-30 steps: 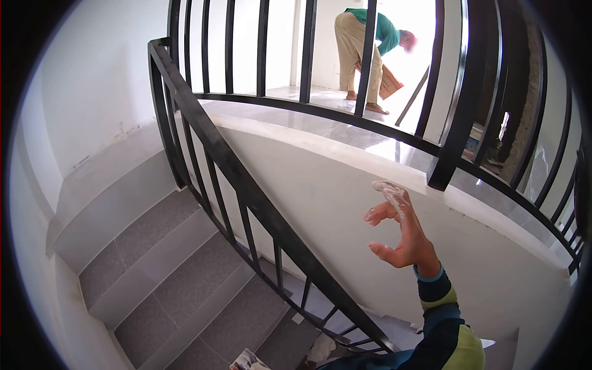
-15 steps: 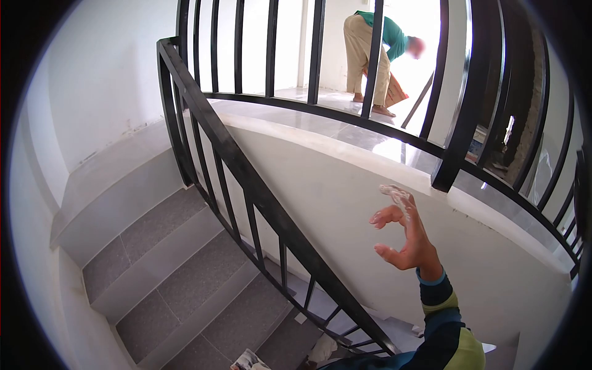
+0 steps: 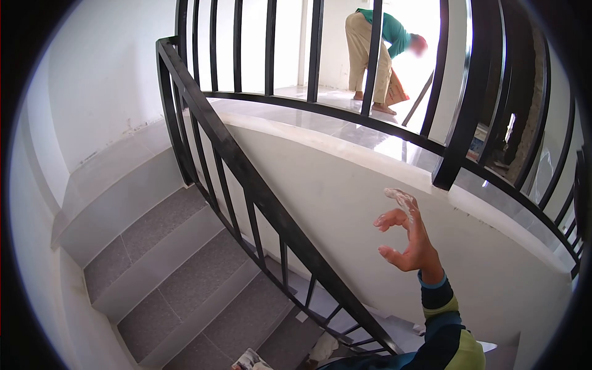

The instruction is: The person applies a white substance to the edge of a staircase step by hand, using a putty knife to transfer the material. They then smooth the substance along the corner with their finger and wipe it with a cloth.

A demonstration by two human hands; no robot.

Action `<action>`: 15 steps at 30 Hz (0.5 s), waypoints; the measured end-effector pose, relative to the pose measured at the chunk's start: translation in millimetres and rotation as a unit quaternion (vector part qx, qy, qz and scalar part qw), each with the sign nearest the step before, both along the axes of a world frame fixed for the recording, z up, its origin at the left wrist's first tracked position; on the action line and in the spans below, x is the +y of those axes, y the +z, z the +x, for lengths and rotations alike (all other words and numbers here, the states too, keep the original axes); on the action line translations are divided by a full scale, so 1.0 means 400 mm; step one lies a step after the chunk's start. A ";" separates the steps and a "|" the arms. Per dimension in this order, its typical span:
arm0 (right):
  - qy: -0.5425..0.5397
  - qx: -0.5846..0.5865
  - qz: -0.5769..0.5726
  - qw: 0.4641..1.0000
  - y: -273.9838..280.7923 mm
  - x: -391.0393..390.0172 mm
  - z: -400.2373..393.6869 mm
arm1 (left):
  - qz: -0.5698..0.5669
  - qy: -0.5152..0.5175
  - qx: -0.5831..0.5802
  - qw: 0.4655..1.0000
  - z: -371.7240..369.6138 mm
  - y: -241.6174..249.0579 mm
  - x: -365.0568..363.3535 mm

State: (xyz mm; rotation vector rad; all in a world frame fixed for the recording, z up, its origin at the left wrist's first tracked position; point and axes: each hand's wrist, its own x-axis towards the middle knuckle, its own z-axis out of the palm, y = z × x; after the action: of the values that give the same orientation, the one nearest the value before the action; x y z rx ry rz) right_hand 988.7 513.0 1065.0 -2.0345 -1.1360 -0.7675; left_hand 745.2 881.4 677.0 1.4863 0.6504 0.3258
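Note:
My right hand (image 3: 410, 237) is raised in front of the pale wall (image 3: 320, 191) below the upper landing. Its fingers are curved, with a wide gap between thumb and fingertips, and nothing is held. White residue coats the index finger. The sleeve (image 3: 441, 308) is dark blue with yellow-green bands. To the left of the hand, apart from it, the black stair handrail (image 3: 246, 172) slopes down toward the lower right. My left hand does not show.
Grey tiled steps (image 3: 203, 271) curve along the left wall. Black railing bars (image 3: 270, 49) edge the landing. Beyond them a person (image 3: 370, 55) bends over near an orange-brown sheet (image 3: 396, 89). A crumpled whitish item (image 3: 251, 359) lies at the bottom edge.
My right hand has shifted slightly right and down in the view, keeping its curved shape. The person on the landing has shifted slightly, still bent over.

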 end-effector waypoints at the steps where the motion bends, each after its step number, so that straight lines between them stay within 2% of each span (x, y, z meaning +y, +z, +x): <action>1: -0.001 0.001 0.000 1.000 -0.002 -0.001 0.000 | -0.041 0.009 -0.012 0.999 0.002 0.014 -0.002; 8: -0.008 0.022 0.008 1.000 -0.013 -0.002 -0.003 | 0.012 -0.021 -0.004 1.000 0.007 -0.041 0.027; 10: -0.007 0.025 0.014 1.000 -0.014 -0.002 -0.001 | 0.149 -0.056 -0.025 0.987 0.002 -0.039 0.030; 12: -0.009 0.040 0.018 0.999 -0.014 -0.001 -0.004 | 0.132 -0.047 -0.019 0.990 0.003 -0.095 0.042; 15: -0.015 0.050 0.007 0.999 -0.021 -0.007 0.002 | 0.110 -0.032 -0.003 0.993 0.016 -0.103 0.038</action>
State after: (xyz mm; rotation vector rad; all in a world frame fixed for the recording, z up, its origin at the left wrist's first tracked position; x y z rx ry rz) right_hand 989.5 510.0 1056.7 -2.0585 -1.0428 -0.6783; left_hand 751.6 896.6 635.8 1.7125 0.5740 0.3616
